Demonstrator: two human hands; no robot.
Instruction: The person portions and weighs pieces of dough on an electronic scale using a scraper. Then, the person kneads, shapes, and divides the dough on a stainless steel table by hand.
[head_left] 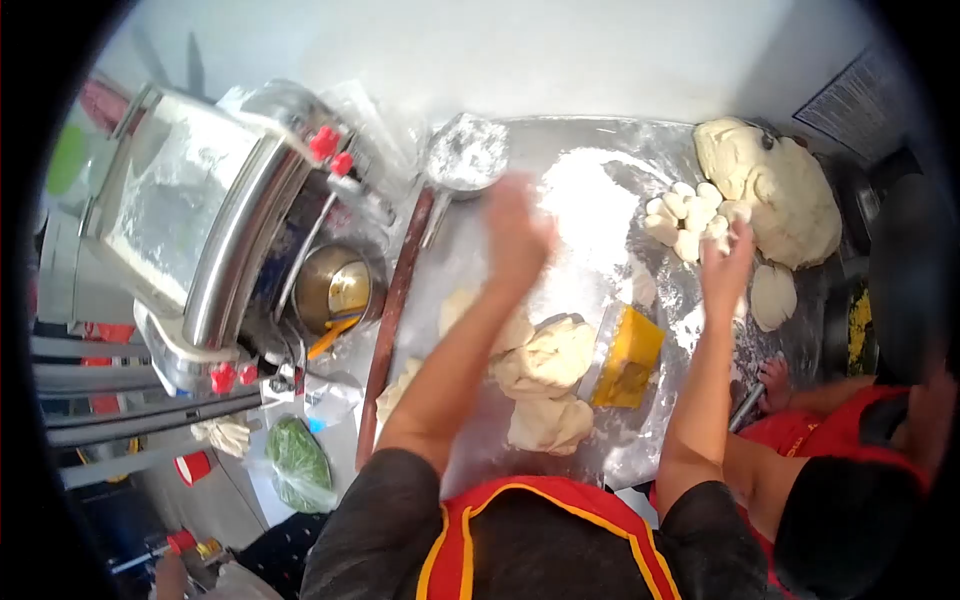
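My left hand [518, 232] is smeared by motion above the steel table, near a floury metal sieve [467, 152] and left of a patch of white flour [590, 205]. At the cluster of small dough pieces [690, 212], my right hand [726, 262] has its fingers closed around a piece of dough [738, 211]. Behind that hand rests a large mass of dough [790, 195]. Between my arms lie several dough lumps [545, 357], beside a yellow scraper with a pale blade edge [630, 358]. A flat oval of dough [773, 297] sits right of my right wrist.
A dough roller machine [240, 220] dusted with flour stands on the left. Near it are a metal pot [338, 285] with an orange-handled tool and a bag of greens [298, 465]. A co-worker in red [830, 430] stands close on the right, a hand [774, 382] at the table edge.
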